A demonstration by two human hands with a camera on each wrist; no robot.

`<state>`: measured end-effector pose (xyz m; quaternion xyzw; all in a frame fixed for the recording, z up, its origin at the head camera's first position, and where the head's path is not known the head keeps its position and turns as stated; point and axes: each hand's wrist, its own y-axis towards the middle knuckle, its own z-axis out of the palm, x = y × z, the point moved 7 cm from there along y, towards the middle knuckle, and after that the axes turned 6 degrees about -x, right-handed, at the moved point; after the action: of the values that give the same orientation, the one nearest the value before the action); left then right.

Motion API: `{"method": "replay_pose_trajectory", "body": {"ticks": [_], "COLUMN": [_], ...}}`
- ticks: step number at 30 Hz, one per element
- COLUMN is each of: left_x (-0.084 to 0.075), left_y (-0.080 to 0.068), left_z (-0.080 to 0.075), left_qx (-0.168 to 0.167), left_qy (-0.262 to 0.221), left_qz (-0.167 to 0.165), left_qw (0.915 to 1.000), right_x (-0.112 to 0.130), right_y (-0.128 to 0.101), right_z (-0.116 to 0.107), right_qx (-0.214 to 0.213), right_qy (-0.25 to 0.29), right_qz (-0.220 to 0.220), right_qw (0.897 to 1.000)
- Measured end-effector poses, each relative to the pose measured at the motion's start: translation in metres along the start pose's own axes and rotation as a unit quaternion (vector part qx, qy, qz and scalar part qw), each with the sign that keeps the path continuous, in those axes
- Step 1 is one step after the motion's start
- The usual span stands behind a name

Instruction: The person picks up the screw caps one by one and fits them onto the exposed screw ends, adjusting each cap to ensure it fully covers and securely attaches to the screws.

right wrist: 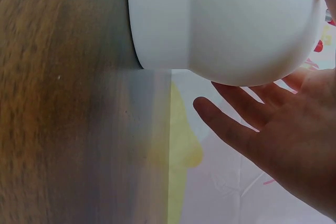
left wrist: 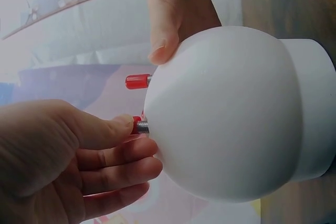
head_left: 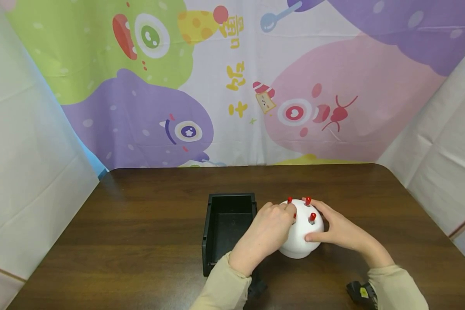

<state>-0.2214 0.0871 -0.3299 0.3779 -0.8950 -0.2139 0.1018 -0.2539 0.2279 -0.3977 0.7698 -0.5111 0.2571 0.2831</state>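
Observation:
A white round ball on a short neck (head_left: 300, 246) stands on the table, with several red-capped metal pegs in its top, among them a front peg (head_left: 312, 218) and a rear peg (head_left: 308, 201). My left hand (head_left: 270, 224) pinches one peg (left wrist: 142, 127) by its red cap between thumb and forefinger. That peg's metal shank shows at the ball's surface, and the other fingers curl loosely beside it. My right hand (head_left: 337, 228) holds the ball's right side, thumb on the near face and fingers round the far side. In the right wrist view its fingers (right wrist: 252, 106) spread against the ball.
Left of the ball lies a black open-topped bin (head_left: 228, 232), partly behind my left forearm. A small black device with a yellow label (head_left: 362, 293) sits by my right sleeve. The brown wooden table (head_left: 139, 232) reaches back to a printed cartoon curtain (head_left: 240, 129).

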Motion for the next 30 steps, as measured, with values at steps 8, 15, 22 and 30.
{"method": "replay_pose_trajectory", "body": {"ticks": [8, 15, 22, 30], "left_x": [0.0021, 0.0044, 0.0048, 0.0063], "left_y": [-0.0020, -0.0028, -0.0031, -0.0040], "left_z": [-0.0007, -0.0031, -0.0046, -0.0043], "left_qx": [-0.010, -0.038, -0.060, -0.058], "left_qy": [-0.004, -0.010, -0.006, -0.005], "left_qz": [0.005, 0.004, 0.010, 0.012], "left_qw": [0.9999, 0.9992, 0.9981, 0.9982], "right_x": [0.0037, 0.0026, 0.0024, 0.0022], "right_y": [-0.0012, -0.0010, -0.0002, -0.0004], "right_z": [0.0002, 0.0002, 0.0011, 0.0001], "right_qx": [0.002, 0.004, 0.007, 0.005], "right_qy": [-0.005, 0.002, 0.002, -0.020], "right_qz": [0.002, 0.010, 0.005, -0.010], "right_qw": [1.000, 1.000, 1.000, 1.000]}}
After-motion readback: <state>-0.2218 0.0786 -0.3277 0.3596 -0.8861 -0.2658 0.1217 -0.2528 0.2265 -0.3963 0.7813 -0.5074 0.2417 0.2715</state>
